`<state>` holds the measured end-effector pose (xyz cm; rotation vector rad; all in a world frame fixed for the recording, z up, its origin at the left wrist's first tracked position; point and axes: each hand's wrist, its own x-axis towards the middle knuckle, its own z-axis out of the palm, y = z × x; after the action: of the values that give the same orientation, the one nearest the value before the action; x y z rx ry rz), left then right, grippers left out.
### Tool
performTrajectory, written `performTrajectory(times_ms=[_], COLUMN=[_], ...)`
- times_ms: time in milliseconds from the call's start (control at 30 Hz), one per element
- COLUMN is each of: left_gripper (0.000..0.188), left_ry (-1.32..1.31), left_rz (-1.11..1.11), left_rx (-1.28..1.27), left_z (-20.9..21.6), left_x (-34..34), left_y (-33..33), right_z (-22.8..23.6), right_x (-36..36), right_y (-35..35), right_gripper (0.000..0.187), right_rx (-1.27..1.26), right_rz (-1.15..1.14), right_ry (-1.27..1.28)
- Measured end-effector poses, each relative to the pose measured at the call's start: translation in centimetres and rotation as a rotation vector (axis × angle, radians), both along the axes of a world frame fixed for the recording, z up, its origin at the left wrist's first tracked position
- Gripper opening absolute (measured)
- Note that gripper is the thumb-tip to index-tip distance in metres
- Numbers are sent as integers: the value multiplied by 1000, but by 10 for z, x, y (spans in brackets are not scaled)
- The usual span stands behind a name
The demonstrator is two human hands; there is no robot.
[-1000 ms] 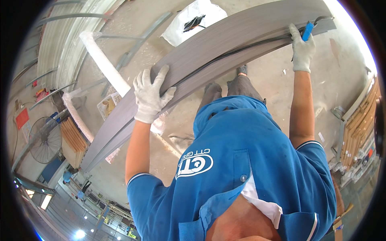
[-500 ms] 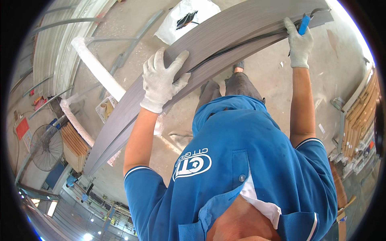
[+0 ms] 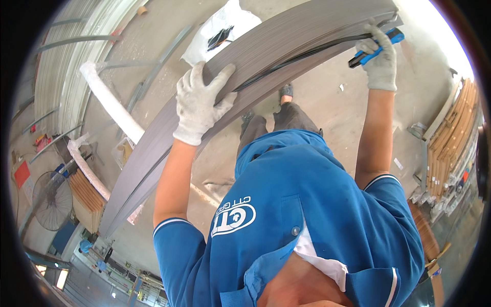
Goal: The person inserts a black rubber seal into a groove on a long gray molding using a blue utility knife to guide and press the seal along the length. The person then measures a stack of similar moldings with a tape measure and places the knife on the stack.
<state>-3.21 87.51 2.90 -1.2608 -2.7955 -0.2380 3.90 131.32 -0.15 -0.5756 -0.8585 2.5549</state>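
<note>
A long grey panel (image 3: 286, 36) stretches across in front of me, from the lower left to the upper right. A black rubber-like strip (image 3: 307, 52) runs lengthwise along it. On the panel's face lies my left hand (image 3: 198, 105), in a pale work glove, thumb and fingers spread over the strip. My right hand (image 3: 381, 64), gloved too, is closed around a blue and black utility knife (image 3: 394, 36) by the panel's far right end. Its fingers are close to the end of the strip; whether they touch it I cannot tell.
Plastic-wrapped bars (image 3: 110, 102) prop the panel from the left. A white sack (image 3: 217, 30) with black material lies beyond it. Stacked brown boards (image 3: 447, 138) stand at the right, long pale profiles (image 3: 66, 77) and a fan (image 3: 52, 200) at the left. Far off, a person (image 3: 86, 246) is visible.
The knife has turned in my right hand, from upright to slanting, its black end now at the lower left. My left hand stays on the panel. The whole view has shifted slightly.
</note>
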Motion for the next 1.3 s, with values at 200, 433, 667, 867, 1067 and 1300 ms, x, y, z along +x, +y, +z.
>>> performTrajectory(times_ms=[200,433,667,867,1067,1300], left_gripper=[60,59,57,57,56,57], left_ry=[-24,-30,7,3,3,-11], left_rz=[29,28,4,8,17,13], left_rx=[-28,-60,-42,-62,-70,-70], left_z=[-3,-2,-5,-6,-7,-9], left_x=[2,2,4,5,7,6], left_y=[-3,-5,-8,-12,-12,-15], right_z=[-20,-41,-37,-19,-14,-35], right_x=[2,-8,-21,-41,-47,-50], right_y=[133,216,259,256,235,262], right_gripper=[42,39,26,12,13,15], right_rx=[-146,36,6,456,504,709], right_rz=[78,89,-37,-114,-143,-29], right_ry=[254,243,196,-191,-245,-382])
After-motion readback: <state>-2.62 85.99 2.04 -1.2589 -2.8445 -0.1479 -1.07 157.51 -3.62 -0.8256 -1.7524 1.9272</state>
